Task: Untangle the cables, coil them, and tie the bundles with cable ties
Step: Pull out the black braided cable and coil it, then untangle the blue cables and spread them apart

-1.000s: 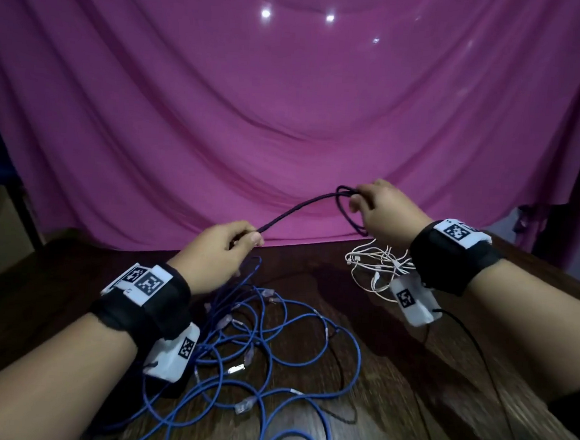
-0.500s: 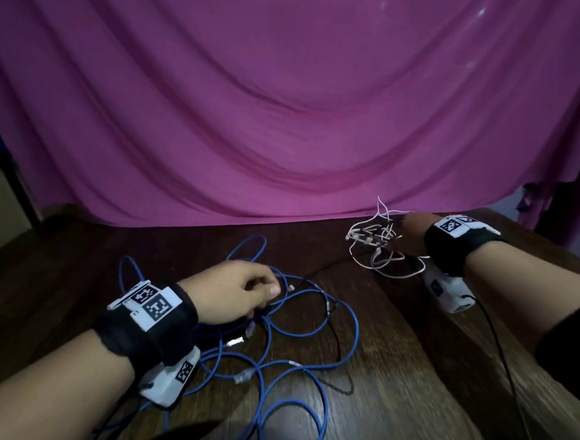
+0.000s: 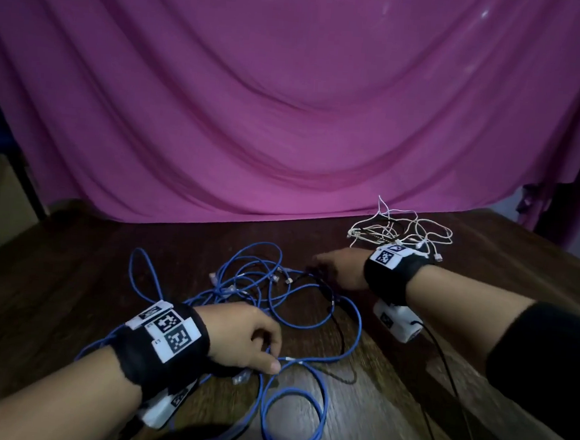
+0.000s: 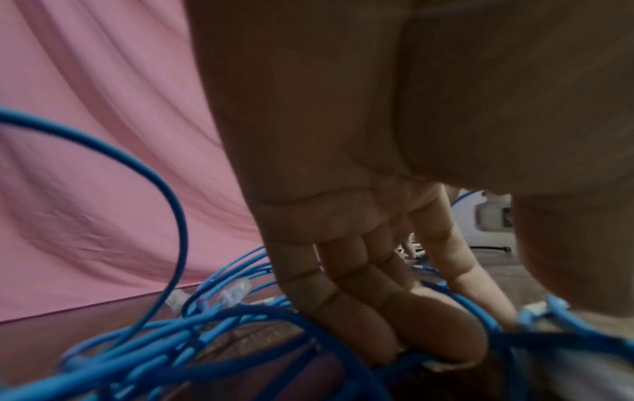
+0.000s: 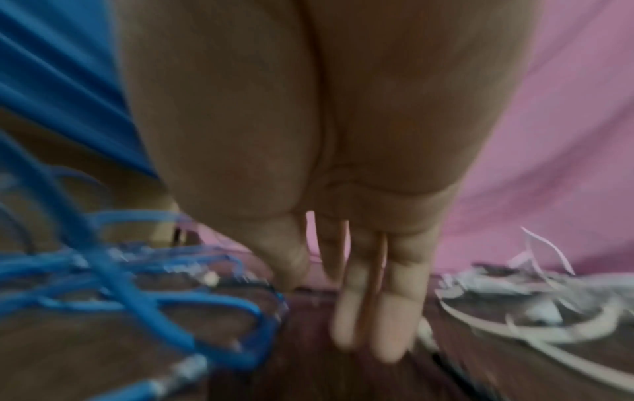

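Note:
A tangle of blue cables (image 3: 306, 359) sprawls over the middle of the dark wooden table (image 3: 72, 273). A thin black cable (image 3: 341, 326) runs through its right side. My left hand (image 3: 272, 359) lies low on the near part of the tangle, thumb on a blue strand; the left wrist view shows its fingers (image 4: 377, 312) nearly straight, pressing among the blue cables (image 4: 178, 217). My right hand (image 3: 320, 261) reaches left to the black cable's far end, with straight, blurred fingers (image 5: 370, 325) that hold nothing. A white cable bundle (image 3: 401, 231) lies behind that wrist.
A pink cloth (image 3: 289, 116) hangs behind the table's far edge. The table's right edge runs diagonally past my right forearm. White cables (image 5: 548, 325) lie to the right of my right hand and blue cables (image 5: 137, 298) to its left.
The black cable, held up by both hands a second ago, now lies on the table. My right hand moved from the white bundle left toward the tangle. My left hand drew back toward me.

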### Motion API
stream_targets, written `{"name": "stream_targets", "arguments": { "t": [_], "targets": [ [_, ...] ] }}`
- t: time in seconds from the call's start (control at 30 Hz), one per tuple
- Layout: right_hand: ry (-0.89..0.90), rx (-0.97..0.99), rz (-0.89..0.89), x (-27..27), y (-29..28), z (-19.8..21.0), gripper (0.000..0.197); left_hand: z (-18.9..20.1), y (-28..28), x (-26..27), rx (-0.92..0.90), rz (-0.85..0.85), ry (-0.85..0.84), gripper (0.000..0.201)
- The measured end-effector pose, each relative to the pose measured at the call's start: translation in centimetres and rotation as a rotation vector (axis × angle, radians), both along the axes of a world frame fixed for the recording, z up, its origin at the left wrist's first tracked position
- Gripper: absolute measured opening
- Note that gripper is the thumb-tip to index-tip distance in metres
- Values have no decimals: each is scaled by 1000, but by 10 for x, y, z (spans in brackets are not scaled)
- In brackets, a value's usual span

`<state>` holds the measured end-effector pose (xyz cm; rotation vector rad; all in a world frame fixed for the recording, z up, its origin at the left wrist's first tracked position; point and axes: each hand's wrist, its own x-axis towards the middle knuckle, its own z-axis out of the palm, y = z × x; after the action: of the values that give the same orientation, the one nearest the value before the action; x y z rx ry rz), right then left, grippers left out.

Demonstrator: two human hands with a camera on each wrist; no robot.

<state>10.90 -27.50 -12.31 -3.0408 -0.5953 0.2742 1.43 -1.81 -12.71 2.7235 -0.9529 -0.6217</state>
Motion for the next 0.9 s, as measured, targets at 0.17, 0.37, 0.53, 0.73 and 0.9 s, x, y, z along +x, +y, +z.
{"name": "stream_targets", "arguments": {
  "t": [0.17,0.37,0.53,0.73,0.9],
  "targets": [
    [-16,-57,-20,18,1,-12,12,-3,6,-6,15,24,-14,20],
    [-97,132,-69,29,-15,-25,49,1,20,-3,25,69,-45,15],
    [-67,44,-82,33,-14,-24,11,2,33,3,-67,124,-72,11],
    [-321,135,-273,42,-31,16,19,2,43,15,-398,162,-236,13],
    [-312,260,-536,48,-68,50,44,10,44,25,-528,200,-289,17]
  ]
}}
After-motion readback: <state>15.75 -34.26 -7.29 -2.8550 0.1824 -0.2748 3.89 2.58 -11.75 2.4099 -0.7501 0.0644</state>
